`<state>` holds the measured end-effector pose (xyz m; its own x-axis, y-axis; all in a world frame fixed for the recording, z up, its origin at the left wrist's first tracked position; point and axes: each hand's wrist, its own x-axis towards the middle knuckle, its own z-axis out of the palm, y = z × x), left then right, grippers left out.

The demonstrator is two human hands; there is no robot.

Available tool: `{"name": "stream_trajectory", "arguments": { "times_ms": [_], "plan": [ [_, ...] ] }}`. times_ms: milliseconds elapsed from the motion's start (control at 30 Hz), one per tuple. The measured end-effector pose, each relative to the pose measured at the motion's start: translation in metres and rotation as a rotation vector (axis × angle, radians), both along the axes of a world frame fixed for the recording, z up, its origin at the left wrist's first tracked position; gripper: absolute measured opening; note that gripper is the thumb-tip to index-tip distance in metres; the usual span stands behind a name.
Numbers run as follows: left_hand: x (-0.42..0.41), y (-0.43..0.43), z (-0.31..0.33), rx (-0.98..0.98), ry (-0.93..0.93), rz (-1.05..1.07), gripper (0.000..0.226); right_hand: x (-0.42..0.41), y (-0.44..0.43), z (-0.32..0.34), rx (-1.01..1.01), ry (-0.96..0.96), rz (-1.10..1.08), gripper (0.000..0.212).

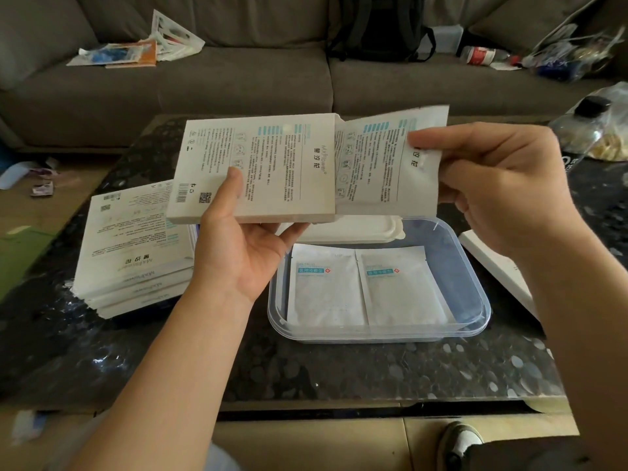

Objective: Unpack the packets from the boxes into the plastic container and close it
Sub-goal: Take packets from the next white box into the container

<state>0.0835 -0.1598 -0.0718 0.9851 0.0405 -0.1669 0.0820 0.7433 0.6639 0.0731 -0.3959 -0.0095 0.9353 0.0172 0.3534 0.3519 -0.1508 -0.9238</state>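
we're mid-unpack: left hand (234, 253) grips the flat white cardboard box (258, 164), right hand (492, 185) pinches a white foil packet (377, 164) half out. next, into the clear plastic container (472, 266) on the table (306, 368), two packets (367, 290) in already.

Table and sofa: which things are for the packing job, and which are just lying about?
For the job: held box, packet sliding out, plastic container, two packets inside, white lid, box stack.
Lying about: backpack, sofa papers, red-labelled bottle.
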Motion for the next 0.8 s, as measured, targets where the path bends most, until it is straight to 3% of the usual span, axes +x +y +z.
{"name": "stream_trajectory", "arguments": {
  "times_ms": [133, 267, 367, 567, 800],
  "plan": [
    [0.000, 0.002, 0.000, -0.003, -0.008, 0.011, 0.029, -0.002, 0.000, 0.003, -0.180, -0.215, -0.031, 0.019],
    [0.001, 0.004, 0.000, -0.029, 0.002, 0.023, 0.034, 0.003, -0.003, 0.003, -0.251, -0.358, -0.177, 0.021],
    [0.000, 0.004, -0.001, -0.042, 0.003, 0.037, 0.034, 0.004, -0.004, 0.006, -0.186, -0.382, -0.221, 0.020],
    [0.000, 0.005, 0.000, -0.034, 0.012, 0.068, 0.026, 0.005, -0.006, 0.004, -0.243, -0.298, -0.240, 0.009],
    [0.003, 0.010, -0.001, -0.075, 0.006, 0.116, 0.039, 0.009, -0.011, -0.002, -0.149, -0.148, -0.181, 0.007]
  ]
}}
